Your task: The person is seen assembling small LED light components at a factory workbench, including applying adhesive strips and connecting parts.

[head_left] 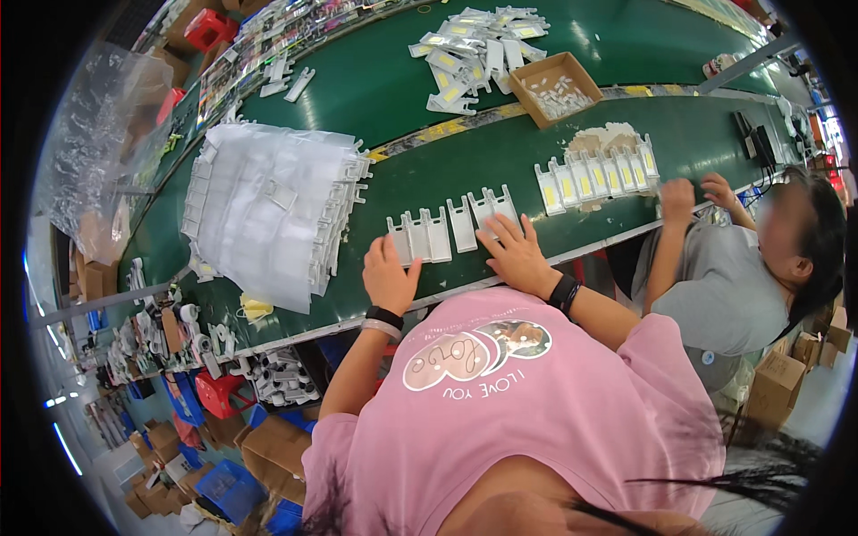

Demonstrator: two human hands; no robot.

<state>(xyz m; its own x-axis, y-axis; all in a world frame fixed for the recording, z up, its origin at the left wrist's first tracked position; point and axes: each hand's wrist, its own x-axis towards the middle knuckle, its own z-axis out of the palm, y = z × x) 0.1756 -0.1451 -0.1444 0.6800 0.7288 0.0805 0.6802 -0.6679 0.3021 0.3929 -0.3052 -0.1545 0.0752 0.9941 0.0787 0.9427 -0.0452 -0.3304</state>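
Hands flat on green belt [420, 170]: my left hand [390, 275], fingers together, and right hand [516, 255], fingers spread, grip nothing, squaring the row of white moulded plastic clips [451, 229] under their fingertips (probably for alignment).

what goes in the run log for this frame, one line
left hand on white plastic parts | right hand flat on row end | green belt | bagged stack left

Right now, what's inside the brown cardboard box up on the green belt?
The cardboard box is open and holds a loose heap of small clear-whitish parts on its floor. Their kind is too small to tell, and whatever lies under the heap is covered.
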